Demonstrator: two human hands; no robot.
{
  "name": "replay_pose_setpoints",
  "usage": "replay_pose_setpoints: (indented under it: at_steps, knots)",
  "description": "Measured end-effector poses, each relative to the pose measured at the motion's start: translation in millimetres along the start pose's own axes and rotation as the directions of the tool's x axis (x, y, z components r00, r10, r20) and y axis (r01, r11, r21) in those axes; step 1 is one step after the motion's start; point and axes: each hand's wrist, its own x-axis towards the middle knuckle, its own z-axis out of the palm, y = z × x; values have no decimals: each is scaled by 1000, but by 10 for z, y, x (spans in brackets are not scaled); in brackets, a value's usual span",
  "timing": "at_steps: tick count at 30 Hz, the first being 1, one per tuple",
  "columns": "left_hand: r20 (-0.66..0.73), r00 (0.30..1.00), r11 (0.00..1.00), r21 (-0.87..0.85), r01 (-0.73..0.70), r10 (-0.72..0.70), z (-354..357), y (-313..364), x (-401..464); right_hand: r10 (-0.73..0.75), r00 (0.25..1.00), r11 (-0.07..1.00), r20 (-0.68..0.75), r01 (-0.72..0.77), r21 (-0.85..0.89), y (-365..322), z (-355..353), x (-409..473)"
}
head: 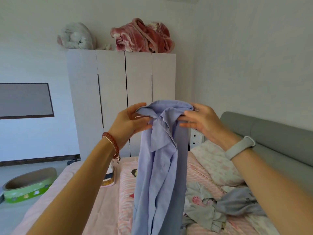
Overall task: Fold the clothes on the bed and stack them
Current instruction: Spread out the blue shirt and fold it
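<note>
1. The left hand (130,120) and right hand (201,122) hold a blue shirt (160,167) up by its collar, one hand on each side.
2. The shirt hangs straight down from the hands, bunched, over the bed (101,200).
3. Below the right hand lie a pillow (215,165) and a grey garment (237,204) on the bed.
4. Below the left hand sits a small folded stack (109,177), though it is partly hidden by the forearm.
5. Beyond the hands stands a white wardrobe (118,99) with a red blanket (142,36) on top.
</note>
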Motion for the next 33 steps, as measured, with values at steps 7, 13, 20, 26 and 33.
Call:
replay_pose_setpoints:
  at_steps: [7,13,20,26,33]
  knots:
    - [-205,801,735,568,-371,563,110,6,-307,-618,753,725,-226,434,-535,141,248,-362]
    - [-160,604,512,717,-472,781,269,170,-174,-792,501,593,-349,492,-638,-73,342,-228]
    - [-157,810,508,840,-191,565,206,-583,437,-615,725,685,-312,295,-666,669,163,322]
    - [-194,956,710,640,294,-221,7,-2215,1074,135,989,832,-64,-148,-535,2322,62,832]
    - [-313,685,389,638,665,-657,-296,-4292,0,680,733,620,17,-562,-548,4497,31,-120]
